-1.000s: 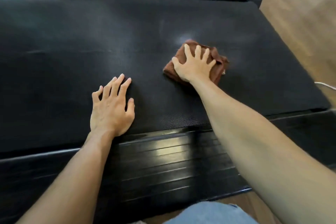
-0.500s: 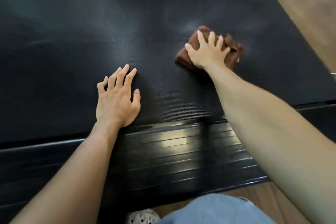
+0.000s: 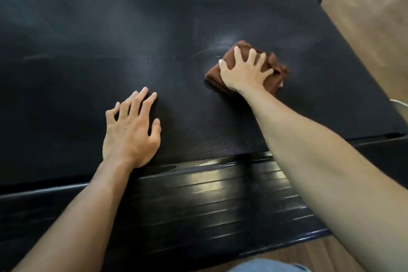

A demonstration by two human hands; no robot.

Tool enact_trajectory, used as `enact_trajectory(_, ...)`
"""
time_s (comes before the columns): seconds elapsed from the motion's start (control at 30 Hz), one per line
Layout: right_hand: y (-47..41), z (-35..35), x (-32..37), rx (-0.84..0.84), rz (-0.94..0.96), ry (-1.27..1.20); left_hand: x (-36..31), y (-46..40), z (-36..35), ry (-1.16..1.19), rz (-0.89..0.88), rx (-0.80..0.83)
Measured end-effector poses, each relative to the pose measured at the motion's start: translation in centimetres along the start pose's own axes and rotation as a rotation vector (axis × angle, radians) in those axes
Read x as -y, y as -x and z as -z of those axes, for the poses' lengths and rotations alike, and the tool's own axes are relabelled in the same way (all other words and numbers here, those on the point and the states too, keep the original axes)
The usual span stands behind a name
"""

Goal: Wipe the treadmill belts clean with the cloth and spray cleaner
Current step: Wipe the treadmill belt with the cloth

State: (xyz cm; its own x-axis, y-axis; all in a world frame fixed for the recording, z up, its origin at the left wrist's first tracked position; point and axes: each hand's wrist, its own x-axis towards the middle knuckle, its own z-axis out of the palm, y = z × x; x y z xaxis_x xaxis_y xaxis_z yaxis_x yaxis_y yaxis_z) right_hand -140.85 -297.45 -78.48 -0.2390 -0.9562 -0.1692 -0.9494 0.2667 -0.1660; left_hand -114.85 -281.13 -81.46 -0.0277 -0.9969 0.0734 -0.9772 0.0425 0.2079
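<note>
The brown cloth [image 3: 277, 73] lies bunched on the right part of the treadmill belt [image 3: 88, 55], pressed flat under the right hand [image 3: 245, 73], whose fingers are spread over it rather than curled round it. The left hand [image 3: 131, 132] is laid open on the belt near the ribbed side rail [image 3: 209, 194], holding nothing, apparently as a brace. A faint pale smear [image 3: 223, 45] is seen just beyond the cloth. The wipe is best done with even palm pressure, in overlapping strokes carried out to the belt's edges, and the cloth refolded once soiled. No spray bottle is in view.
</note>
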Motion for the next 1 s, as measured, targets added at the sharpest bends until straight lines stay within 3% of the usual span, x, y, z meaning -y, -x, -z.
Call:
enact_trajectory(0.13, 0.8, -1.2, 4.6, 0.032, 0.348, 0.063, -0.1, -0.1, 0.1, -0.012, 0.003, 0.015)
enact_trajectory(0.27, 8.6, -1.8, 0.4, 0.024, 0.563, 0.088, -0.2, -0.1, 0.2, -0.009, 0.013, 0.025)
enact_trajectory(0.33, 9.8, -1.8, -3.5, -0.014, 0.464, 0.098, -0.1, 0.0, 0.1, -0.015, 0.016, 0.024)
enact_trajectory(0.4, 6.9, -0.8, -5.0, -0.015, 0.215, 0.055, -0.2, 0.0, 0.2, -0.017, 0.017, 0.017)
enact_trajectory(0.47, 2.6, 0.4, -3.4, -0.013, 0.002, 0.010, -0.3, 0.0, 0.1, -0.023, 0.011, 0.018)
enact_trajectory(0.53, -1.4, 0.7, 0.1, -0.020, -0.040, 0.003, -0.2, -0.2, 0.2, -0.019, 0.010, 0.011)
enact_trajectory(0.6, -3.0, 0.3, 3.3, -0.017, 0.066, 0.039, -0.2, -0.1, 0.1, -0.016, 0.007, 0.011)
enact_trajectory(0.7, -0.4, -0.7, 5.9, 0.026, 0.418, 0.089, -0.3, -0.2, 0.2, -0.015, 0.011, 0.012)
enact_trajectory(0.8, 5.0, -1.4, 1.3, 0.029, 0.641, 0.059, -0.2, -0.1, 0.3, -0.022, 0.012, 0.021)
enact_trajectory(0.9, 5.0, -0.6, -5.0, -0.009, 0.422, 0.049, -0.1, -0.1, 0.3, -0.019, 0.009, 0.032)
enact_trajectory(1.0, -0.7, 0.8, -3.6, -0.035, 0.098, 0.034, -0.1, -0.1, 0.2, -0.018, 0.005, 0.022)
